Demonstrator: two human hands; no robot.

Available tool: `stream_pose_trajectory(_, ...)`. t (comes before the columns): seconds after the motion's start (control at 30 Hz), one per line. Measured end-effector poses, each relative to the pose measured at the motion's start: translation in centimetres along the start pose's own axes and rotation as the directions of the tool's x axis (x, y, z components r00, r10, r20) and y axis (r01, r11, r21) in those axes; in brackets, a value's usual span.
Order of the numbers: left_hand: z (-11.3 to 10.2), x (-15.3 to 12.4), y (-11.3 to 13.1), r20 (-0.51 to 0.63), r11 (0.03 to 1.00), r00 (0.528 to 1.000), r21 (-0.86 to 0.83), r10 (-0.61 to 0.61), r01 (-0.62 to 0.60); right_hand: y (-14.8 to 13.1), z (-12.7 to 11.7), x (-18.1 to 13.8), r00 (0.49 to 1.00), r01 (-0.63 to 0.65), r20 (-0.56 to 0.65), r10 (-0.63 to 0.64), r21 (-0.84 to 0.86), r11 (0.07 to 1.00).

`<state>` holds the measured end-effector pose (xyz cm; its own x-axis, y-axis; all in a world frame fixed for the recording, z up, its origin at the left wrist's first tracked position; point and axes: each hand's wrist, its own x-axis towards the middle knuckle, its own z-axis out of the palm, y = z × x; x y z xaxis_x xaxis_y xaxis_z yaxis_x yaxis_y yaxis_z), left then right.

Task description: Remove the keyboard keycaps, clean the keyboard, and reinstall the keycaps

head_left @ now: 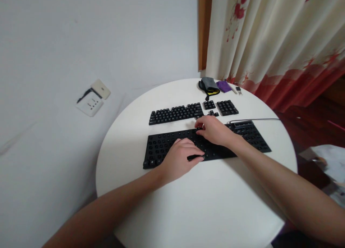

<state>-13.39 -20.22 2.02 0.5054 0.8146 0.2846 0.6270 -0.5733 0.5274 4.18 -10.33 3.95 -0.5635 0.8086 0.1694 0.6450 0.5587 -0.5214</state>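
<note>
A black keyboard base (164, 140) lies across the white table, most of its keycaps off and its switches bare; a few caps remain at its near left corner. My left hand (182, 154) rests on its near edge, fingers stretched to the right and the thumb a little apart, with nothing visible between them. Above the base's far edge, my right hand (211, 129) pinches a small black keycap (199, 127) between thumb and fingers. Beyond the base, loose keycaps (175, 114) are laid out in keyboard order. Part of the base is hidden under both hands.
Farther right sit a navigation-key group (209, 105) and a number-pad group (228, 108). A grey pouch (210, 84), a purple cloth (224, 86) and a small dark-and-white object (238, 90) lie at the far edge. A cable (256, 119) runs right. Wall left, curtain (258, 43) behind.
</note>
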Motion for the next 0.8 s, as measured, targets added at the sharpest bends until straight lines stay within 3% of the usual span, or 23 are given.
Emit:
stream_pose_trajectory(0.23,-0.1,0.0,-0.5,0.002,1.000,1.000,0.014,0.004,-0.004,0.0,-0.4,-0.1,1.000,0.009,0.003,-0.009,0.022,1.000)
stream_pose_trajectory(0.53,0.2,0.0,-0.7,-0.032,1.000,0.999,-0.020,-0.004,0.004,-0.2,-2.7,-0.9,0.977,0.095,0.184,-0.105,0.065,0.993)
stream_pose_trajectory(0.67,0.2,-0.1,-0.8,0.001,1.000,1.000,-0.009,-0.007,0.007,-0.7,-3.9,-1.6,0.929,0.087,0.348,-0.125,0.122,0.989)
stream_pose_trajectory(0.8,0.2,-0.1,-0.9,0.007,1.000,1.000,-0.010,-0.008,0.008,-1.0,-4.0,-2.3,0.843,0.073,0.515,-0.154,0.174,0.982)
